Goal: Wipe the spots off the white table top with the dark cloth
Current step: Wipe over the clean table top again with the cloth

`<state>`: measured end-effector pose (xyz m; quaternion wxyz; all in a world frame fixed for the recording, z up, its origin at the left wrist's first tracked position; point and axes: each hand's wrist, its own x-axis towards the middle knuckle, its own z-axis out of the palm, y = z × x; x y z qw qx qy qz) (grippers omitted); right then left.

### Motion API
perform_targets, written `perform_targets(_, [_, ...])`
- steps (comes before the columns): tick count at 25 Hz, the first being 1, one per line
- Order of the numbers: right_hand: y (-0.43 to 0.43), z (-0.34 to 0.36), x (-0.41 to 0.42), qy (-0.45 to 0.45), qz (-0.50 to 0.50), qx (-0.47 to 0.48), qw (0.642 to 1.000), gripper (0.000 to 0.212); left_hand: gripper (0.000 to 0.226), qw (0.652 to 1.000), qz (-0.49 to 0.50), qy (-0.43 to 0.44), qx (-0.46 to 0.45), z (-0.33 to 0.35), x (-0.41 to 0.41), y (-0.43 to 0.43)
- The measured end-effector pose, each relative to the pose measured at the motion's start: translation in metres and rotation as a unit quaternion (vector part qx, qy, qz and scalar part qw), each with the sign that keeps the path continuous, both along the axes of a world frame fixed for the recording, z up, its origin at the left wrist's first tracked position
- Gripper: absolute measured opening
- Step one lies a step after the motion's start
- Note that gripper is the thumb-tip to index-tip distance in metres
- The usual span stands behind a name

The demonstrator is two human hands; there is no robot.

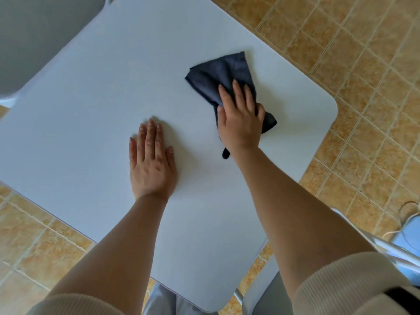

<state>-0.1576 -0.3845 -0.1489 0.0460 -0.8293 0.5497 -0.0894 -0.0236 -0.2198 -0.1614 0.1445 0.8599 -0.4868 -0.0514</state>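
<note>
The white table top fills most of the view, seen from above. A dark blue cloth lies crumpled on its right half. My right hand presses down on the near part of the cloth, fingers stretched over it and thumb curled around its edge. A small tail of cloth sticks out by my wrist. My left hand rests flat on the bare table near the middle, fingers together, holding nothing. I cannot make out any spots on the surface.
A grey chair seat stands at the far left corner of the table. Tan floor tiles surround the table. A metal chair frame and a blue object with a cable sit at the near right.
</note>
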Motion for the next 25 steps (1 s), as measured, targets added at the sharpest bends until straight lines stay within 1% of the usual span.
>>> perform_targets(2, [0.027,0.0,-0.014,-0.002,0.048,-0.021,0.999,0.04,0.056,1.0,-0.002,0.01,-0.002,0.001,0.002,0.002])
perform_targets(4, [0.056,-0.001,-0.032,0.001,0.062,-0.041,0.997,0.04,0.057,0.999,-0.011,0.03,-0.008,0.003,0.005,0.004])
perform_targets(5, [0.073,-0.002,-0.037,0.006,0.042,-0.04,0.998,0.04,0.058,0.999,-0.018,0.044,-0.012,0.005,0.006,0.006])
perform_targets(7, [0.102,-0.004,-0.03,0.001,-0.048,-0.018,0.999,0.041,0.058,0.997,-0.026,0.067,-0.022,0.01,0.013,0.015])
perform_targets(9, [0.125,-0.001,-0.002,-0.035,-0.132,0.006,0.991,0.042,0.057,0.997,-0.007,0.068,-0.021,0.014,0.022,0.033])
perform_targets(10, [0.134,0.002,0.015,-0.049,-0.145,0.015,0.988,0.042,0.057,0.998,0.01,0.06,-0.018,0.015,0.027,0.045])
perform_targets(12, [0.151,0.004,0.044,-0.054,-0.126,0.014,0.99,0.041,0.057,0.998,0.046,0.045,-0.007,0.015,0.039,0.067])
perform_targets(15, [0.185,0.0,0.059,-0.046,-0.048,0.005,0.998,0.041,0.056,0.993,0.106,0.053,-0.012,0.009,0.054,0.084])
perform_targets(17, [0.201,-0.002,0.044,-0.037,0.009,0.0,0.999,0.04,0.058,0.989,0.129,0.065,-0.022,0.005,0.059,0.086])
perform_targets(19, [0.202,-0.003,0.018,-0.021,0.061,-0.019,0.998,0.04,0.059,0.99,0.127,0.05,-0.017,0.001,0.06,0.087])
perform_targets(20, [0.198,-0.003,0.004,-0.012,0.072,-0.031,0.997,0.039,0.058,0.991,0.126,0.04,-0.016,-0.002,0.059,0.087])
perform_targets(22, [0.184,-0.004,-0.017,0.008,0.046,-0.047,0.998,0.039,0.056,0.991,0.13,0.029,-0.017,-0.005,0.059,0.086])
perform_targets(25, [0.142,-0.007,-0.011,0.015,-0.057,-0.052,0.997,0.039,0.055,0.991,0.13,0.023,-0.019,-0.006,0.058,0.084])
